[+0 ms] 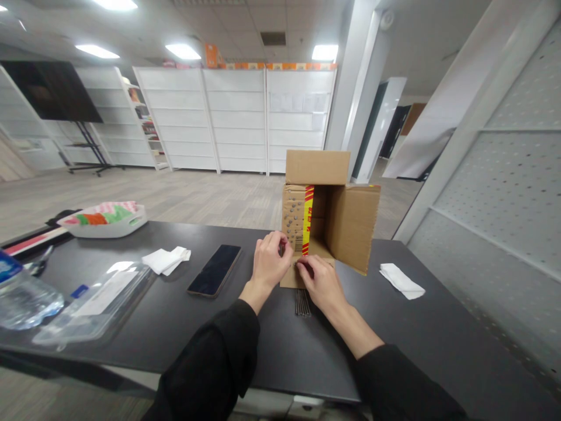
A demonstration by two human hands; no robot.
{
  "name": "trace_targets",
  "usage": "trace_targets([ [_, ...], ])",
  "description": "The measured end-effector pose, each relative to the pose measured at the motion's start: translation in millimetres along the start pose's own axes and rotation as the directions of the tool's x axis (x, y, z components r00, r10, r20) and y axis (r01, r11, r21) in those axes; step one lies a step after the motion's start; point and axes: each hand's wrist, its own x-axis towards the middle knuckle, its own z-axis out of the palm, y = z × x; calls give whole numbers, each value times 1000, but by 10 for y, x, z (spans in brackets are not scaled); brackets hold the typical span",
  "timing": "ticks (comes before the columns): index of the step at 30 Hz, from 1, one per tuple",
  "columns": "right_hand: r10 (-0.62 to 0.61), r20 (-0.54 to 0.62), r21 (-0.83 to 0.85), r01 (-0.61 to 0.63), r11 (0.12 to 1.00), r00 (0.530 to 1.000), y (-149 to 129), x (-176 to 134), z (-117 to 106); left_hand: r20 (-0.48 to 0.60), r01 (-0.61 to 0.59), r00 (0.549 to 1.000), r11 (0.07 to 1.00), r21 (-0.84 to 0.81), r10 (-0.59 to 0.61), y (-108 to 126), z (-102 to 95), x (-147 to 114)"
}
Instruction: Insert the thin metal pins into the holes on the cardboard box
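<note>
A cardboard box stands on the table with its opening towards me and its flaps folded out. Its left flap carries several small grey round heads and a strip of yellow and red tape. My left hand is closed in a pinch beside the lower part of that flap; anything at its fingertips is too small to make out. Over the bottom flap, my right hand has thumb and fingers pinched together, its contents hidden. Several thin dark nail-like rods lie side by side just in front of the box.
Left of my hands lie a phone, folded white tissues and a clear plastic case. A water bottle and a white basket stand farther left. Another tissue lies right of the box, near a perforated panel.
</note>
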Motion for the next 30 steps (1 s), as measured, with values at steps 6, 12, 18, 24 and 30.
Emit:
trace_targets([
  [6,27,-4,9,-27,1000,1000,9,0,-16,-2,-8,1000,1000,-10,8,-19,19,-5],
  [12,40,59,-17,-39,999,997,8,-20,-118,-9,-11,1000,1000,-14,11,-19,19,-11],
  [18,-18,204,21,14,1000,979,-68,-94,-225,-11,-5,1000,1000,-17,4,-1,3,-3],
  [24,-55,336,-2,59,998,940,-166,-179,-230,-22,-12,1000,999,-29,12,-15,11,-1],
  [30,-42,389,-41,62,997,920,-210,-204,-218,-12,-5,1000,1000,-26,5,-4,4,0],
])
